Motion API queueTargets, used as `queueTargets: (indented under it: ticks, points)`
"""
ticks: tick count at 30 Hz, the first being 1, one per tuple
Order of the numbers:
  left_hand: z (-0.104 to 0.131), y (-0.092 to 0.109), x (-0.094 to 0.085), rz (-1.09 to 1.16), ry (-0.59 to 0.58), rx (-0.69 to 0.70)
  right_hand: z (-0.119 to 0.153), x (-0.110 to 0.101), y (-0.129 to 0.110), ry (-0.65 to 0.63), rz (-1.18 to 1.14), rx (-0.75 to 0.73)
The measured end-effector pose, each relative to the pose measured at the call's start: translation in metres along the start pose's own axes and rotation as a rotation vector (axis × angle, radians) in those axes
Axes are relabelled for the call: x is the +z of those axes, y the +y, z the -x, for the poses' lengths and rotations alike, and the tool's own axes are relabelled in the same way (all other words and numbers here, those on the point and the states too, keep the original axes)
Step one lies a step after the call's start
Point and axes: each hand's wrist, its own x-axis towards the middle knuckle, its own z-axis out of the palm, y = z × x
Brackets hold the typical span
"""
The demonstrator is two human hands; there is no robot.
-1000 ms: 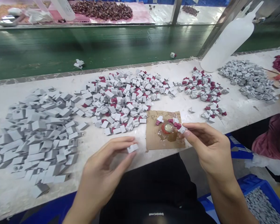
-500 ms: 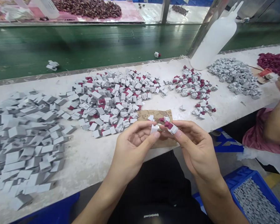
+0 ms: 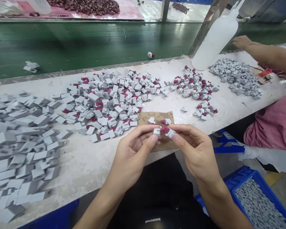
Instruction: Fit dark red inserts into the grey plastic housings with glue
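Between the thumb and fingers of my left hand is a small grey plastic block. My right hand pinches a grey-and-maroon plastic piece, its maroon end turned toward the grey block. The two parts are very close; I cannot tell whether they touch. Just beyond my fingertips a brown cardboard sheet lies on the table, with a small light-grey piece and another grey-and-maroon piece on it.
Left lies a heap of grey blocks, then a grey-and-maroon heap. Further right are a smaller mixed heap, a white squeeze bottle and small grey parts. Behind runs a green conveyor belt. A co-worker's arm reaches in.
My hands have come closer together, bringing the maroon end up to the grey block. The co-worker's arm has reached out toward the belt. Pieces on the belt have shifted left.
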Motion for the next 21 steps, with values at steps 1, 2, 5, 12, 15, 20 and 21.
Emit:
queueTargets:
  ticks: [1,2,5,12,15,20,21]
  points:
    - [0.0,0.0,0.0,-0.002,0.0,-0.001,0.0,0.001,-0.002,-0.007,-0.008,0.0]
    - [-0.001,0.001,-0.001,-0.009,0.0,0.001,0.0,0.002,-0.005,-0.009,-0.003,-0.003]
    - [-0.001,0.003,-0.002,-0.057,-0.012,0.016,0.001,0.002,-0.014,-0.024,0.091,-0.024]
    - [0.0,0.018,-0.003,-0.153,-0.058,0.145,-0.004,0.001,-0.027,-0.094,0.145,-0.046]
    - [-0.002,0.031,-0.007,-0.228,-0.067,0.171,-0.013,0.004,-0.032,-0.146,0.049,-0.006]
    - [-0.03,0.067,-0.035,-0.514,-0.157,0.179,-0.061,0.015,-0.043,-0.387,0.14,0.02]
    - [-0.042,0.076,-0.041,-0.618,-0.153,0.204,-0.08,0.019,-0.044,-0.418,0.219,-0.013]
